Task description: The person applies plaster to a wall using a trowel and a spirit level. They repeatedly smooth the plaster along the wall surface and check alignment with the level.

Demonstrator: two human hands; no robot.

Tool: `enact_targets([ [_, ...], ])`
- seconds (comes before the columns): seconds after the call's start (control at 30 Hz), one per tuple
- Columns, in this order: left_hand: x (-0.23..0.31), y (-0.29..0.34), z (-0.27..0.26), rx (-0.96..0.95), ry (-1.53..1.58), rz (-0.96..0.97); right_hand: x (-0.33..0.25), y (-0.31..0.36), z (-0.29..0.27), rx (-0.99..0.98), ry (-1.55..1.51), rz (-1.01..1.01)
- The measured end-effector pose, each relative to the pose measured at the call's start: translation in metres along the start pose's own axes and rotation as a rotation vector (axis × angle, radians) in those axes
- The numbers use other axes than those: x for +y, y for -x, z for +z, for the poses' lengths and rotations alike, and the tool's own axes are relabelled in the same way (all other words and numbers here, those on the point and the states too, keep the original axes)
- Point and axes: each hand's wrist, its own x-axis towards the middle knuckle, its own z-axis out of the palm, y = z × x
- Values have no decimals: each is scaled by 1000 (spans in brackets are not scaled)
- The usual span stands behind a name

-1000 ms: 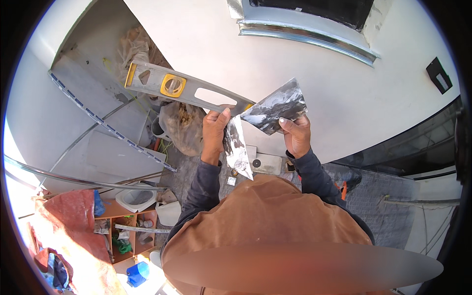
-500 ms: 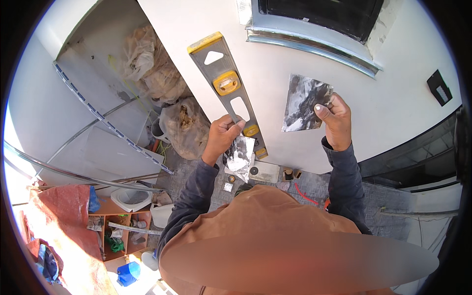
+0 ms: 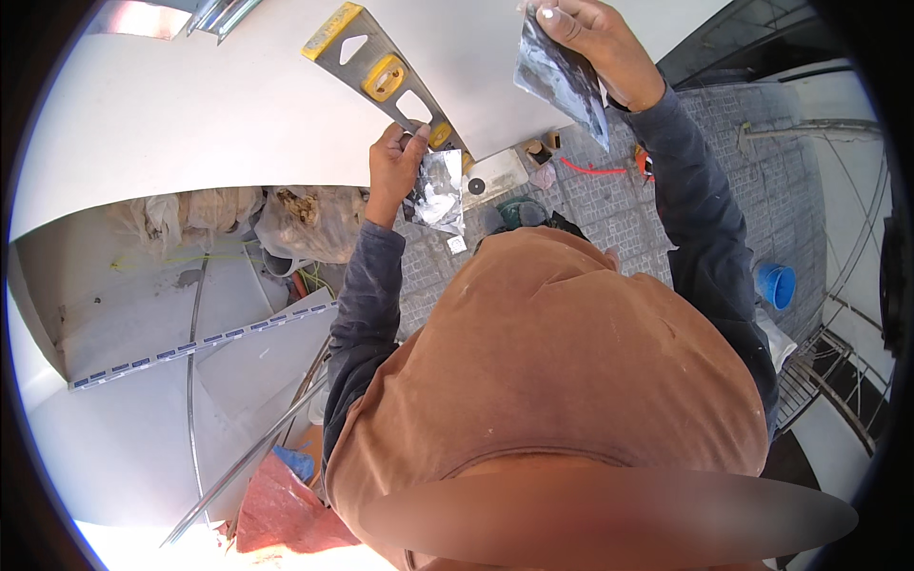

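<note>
My left hand (image 3: 393, 176) is closed around the edge of a grey and yellow spirit level (image 3: 386, 78), which slants in front of the white wall. Below those fingers hangs a flat putty spreader (image 3: 440, 195), held by the same hand and smeared with white paste. Up and to the right, my raised right hand (image 3: 609, 52) grips a second flat putty spreader (image 3: 564, 74) between thumb and fingers. Its dark face carries white streaks, and its upper edge reaches nearly to the top of the view.
The white wall (image 3: 228, 114) stands ahead. Plastic bags (image 3: 309, 224) fill a recess at left, near a perforated strip (image 3: 205, 347) and metal rods. On the paved floor (image 3: 609, 205) lie a red strip (image 3: 592, 169) and small boxes. A blue bucket (image 3: 776, 285) stands at right.
The view has swung, so the wall and recess look turned and the bucket shows at right. In the picture, both hands sit higher; the right spreader is tilted more steeply. Both grips stay the same.
</note>
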Motion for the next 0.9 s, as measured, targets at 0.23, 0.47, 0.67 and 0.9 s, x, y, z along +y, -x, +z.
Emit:
enact_targets([
  [0.23,-73,-45,110,-214,-15,85,70,36,42,207,461,50],
  [0.47,-152,-33,194,-438,-5,9,144,63,40,841,449,365],
  [0.67,-184,-37,245,-525,-29,-7,180,69,-14,859,549,443],
  [0.9,-206,-52,281,-576,-37,-32,203,78,-56,771,555,568],
])
